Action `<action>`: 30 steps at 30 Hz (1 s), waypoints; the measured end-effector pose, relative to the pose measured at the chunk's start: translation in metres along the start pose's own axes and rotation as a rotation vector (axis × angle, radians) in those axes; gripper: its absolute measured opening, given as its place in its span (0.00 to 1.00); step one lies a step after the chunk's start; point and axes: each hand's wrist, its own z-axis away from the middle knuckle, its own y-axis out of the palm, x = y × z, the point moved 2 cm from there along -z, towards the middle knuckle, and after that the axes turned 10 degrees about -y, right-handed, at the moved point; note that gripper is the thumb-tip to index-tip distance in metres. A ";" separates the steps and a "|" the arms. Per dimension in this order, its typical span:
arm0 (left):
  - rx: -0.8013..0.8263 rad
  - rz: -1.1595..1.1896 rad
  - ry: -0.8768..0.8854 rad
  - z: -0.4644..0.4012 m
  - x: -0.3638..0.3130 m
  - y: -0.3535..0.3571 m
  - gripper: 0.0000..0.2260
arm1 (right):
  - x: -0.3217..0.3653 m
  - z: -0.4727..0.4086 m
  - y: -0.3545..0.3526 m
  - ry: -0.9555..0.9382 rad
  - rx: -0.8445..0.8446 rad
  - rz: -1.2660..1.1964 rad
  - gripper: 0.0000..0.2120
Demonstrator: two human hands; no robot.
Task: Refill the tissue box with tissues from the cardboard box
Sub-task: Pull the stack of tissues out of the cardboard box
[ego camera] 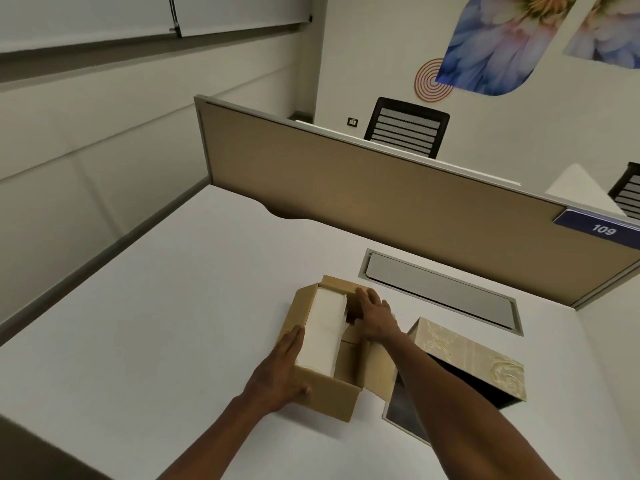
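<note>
An open brown cardboard box [341, 396] sits on the white desk, with a white stack of tissues [323, 332] filling its left half. My left hand [282, 370] grips the box's left wall, thumb on the near corner. My right hand [374, 315] lies flat over the box's far right side, fingers spread beside the stack; whether it touches the tissues I cannot tell. To the right stands the beige patterned tissue box [474, 358], open, with a dark inside. Its lid [403, 415] lies beside it, partly hidden by my right forearm.
A grey cable hatch [440, 289] is set into the white desk [173, 306] behind the boxes. A tan partition [346, 188] with a "109" sign [604, 229] closes the desk's far side. Black chairs [408, 128] stand beyond it.
</note>
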 end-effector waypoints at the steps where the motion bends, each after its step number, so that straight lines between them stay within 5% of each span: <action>1: 0.001 0.007 0.004 -0.001 0.000 0.001 0.52 | -0.002 -0.003 0.001 -0.016 -0.023 -0.046 0.36; 16: -0.020 0.057 -0.005 -0.006 0.002 0.014 0.51 | -0.017 -0.006 0.016 -0.029 -0.252 -0.428 0.32; 21: -0.029 0.068 -0.005 -0.003 -0.003 0.010 0.50 | -0.011 -0.009 0.017 0.029 -0.244 -0.206 0.28; 23: -0.035 0.073 -0.001 -0.002 -0.004 0.009 0.49 | -0.003 -0.003 0.019 0.027 -0.365 -0.200 0.23; 27: -0.049 0.084 0.015 -0.001 -0.004 0.009 0.49 | 0.026 0.022 0.032 0.016 -0.729 -0.385 0.15; 30: -0.058 0.064 0.016 -0.002 -0.003 0.012 0.50 | 0.041 0.028 0.055 0.257 -0.697 -0.747 0.22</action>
